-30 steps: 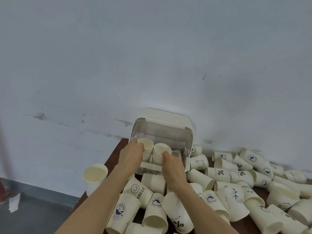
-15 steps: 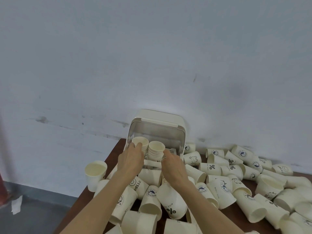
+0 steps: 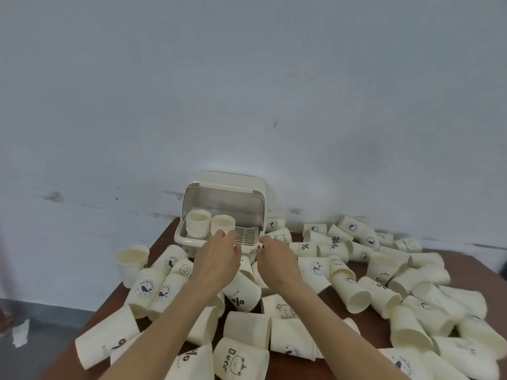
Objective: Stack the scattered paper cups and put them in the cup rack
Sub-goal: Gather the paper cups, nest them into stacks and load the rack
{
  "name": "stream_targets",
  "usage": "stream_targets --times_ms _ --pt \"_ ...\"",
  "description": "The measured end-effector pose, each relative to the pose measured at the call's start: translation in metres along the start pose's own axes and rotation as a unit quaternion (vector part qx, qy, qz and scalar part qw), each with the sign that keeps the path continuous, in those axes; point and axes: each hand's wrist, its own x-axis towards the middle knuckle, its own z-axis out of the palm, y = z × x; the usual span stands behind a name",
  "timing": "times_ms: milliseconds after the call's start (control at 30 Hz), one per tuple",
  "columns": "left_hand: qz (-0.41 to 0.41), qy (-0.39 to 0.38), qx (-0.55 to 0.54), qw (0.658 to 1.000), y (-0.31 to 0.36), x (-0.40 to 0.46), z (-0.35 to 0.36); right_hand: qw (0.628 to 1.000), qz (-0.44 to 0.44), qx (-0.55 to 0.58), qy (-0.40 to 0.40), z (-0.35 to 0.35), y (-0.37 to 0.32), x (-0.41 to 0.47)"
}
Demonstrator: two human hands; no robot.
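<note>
I count two stacks standing upright in the cup rack [image 3: 223, 212], both at its left: the taller left stack [image 3: 198, 224] against the left wall and the right stack [image 3: 222, 224] touching it, with the slotted floor to their right bare. That is all I judge to be done. My left hand [image 3: 218, 259] hangs just in front of the rack's front rim, below the right stack, and my right hand [image 3: 275, 256] is beside it, near the rack's right front corner. The fingers of both hands are loosely curled and I see nothing held in either. Most of the job is left: the scattered paper cups [image 3: 356, 294] cover the brown surface [image 3: 164, 237] from the near edge to the wall, nearly all on their sides, some lying across one another. One upright cup [image 3: 132, 264] stands at the surface's left edge, apart from the rack. I would guess the next move is gathering loose cups into a fresh stack.
</note>
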Motion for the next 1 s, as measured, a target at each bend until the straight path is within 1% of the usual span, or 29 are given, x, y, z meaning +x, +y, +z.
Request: stream_targets --times_ms 167,433,733,1000 --pt "0.016 -0.004 -0.015 1.0 0.031 -0.025 -0.003 0.999 0.029 0.018 -0.007 -0.025 0.021 -0.035" --pt "0.021 -0.003 -0.045 0.999 0.059 -0.059 -0.014 0.999 0.031 -0.008 -0.006 -0.052 0.043 -0.073" --pt "0.025 -0.047 -0.039 0.998 0.067 -0.082 -0.018 1.0 0.02 0.013 0.016 -0.058 0.048 -0.088" --pt "0.056 -0.037 -0.043 0.997 0.077 -0.076 -0.011 0.999 0.033 0.022 0.019 -0.058 0.061 -0.087"
